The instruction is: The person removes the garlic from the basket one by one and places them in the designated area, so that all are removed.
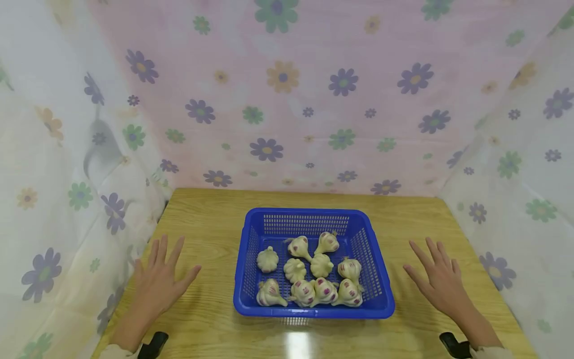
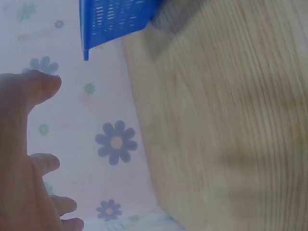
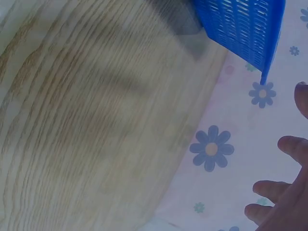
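Head view shows me left hand and right hand spread empty, nine and three o'clock from the basket; bumping it could roll seemingly loose garlic bulbs.

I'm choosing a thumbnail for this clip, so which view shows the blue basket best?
The head view: the blue basket's full rim fits in frame, with its perforated walls and the garlic bulbs inside. The left and right wrist views each show only part of its outside, cut off at the top edge, with no contents visible.
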Motion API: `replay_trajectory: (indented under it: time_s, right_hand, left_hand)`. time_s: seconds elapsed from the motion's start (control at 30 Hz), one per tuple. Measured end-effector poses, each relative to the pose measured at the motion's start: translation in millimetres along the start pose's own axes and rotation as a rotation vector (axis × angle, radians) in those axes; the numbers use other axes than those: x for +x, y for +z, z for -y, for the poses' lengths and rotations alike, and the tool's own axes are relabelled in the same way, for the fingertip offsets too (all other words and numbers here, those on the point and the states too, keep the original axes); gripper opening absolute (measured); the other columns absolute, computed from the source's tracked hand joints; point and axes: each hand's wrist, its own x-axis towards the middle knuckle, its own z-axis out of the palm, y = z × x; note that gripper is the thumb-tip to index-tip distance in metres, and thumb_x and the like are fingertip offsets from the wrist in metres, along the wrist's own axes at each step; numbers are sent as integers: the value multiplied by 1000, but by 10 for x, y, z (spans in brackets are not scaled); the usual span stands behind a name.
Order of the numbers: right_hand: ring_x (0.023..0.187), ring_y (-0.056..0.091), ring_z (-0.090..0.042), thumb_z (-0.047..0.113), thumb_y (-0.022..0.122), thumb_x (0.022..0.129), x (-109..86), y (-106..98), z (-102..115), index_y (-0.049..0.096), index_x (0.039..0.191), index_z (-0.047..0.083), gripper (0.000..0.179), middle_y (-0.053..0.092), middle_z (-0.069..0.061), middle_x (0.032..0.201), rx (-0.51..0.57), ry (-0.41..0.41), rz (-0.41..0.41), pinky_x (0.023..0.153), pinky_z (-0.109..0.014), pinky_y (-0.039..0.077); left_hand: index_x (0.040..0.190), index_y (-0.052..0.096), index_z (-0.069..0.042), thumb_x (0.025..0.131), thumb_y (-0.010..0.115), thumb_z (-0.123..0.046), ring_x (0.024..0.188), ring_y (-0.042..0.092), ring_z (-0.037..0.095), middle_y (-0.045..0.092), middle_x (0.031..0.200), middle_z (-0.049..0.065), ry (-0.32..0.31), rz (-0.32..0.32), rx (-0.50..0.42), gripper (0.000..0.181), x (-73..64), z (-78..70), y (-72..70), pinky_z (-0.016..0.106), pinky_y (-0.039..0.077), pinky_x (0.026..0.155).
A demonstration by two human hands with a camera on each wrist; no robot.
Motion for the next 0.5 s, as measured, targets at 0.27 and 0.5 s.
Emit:
replay_trajectory:
  time_s: [0.27,0.5]
  right_hand:
    - [138,6,-48,32,59,93,40,-47,113,26,150,20,67,18,-30,149,1,-34,-17,88,-79,13]
    - [120,33,-57,23,68,88,121,-93,300,31,148,18,71,31,-33,140,83,-86,-4,77,-75,30]
  left_hand:
    - [152,14,-18,90,49,-59,140,4,44,8,154,25,6,34,-62,82,67,-165,-27,77,7,94]
    - [150,24,-15,90,55,-53,134,21,49,20,150,26,34,11,-226,78,129,-330,39,73,17,96]
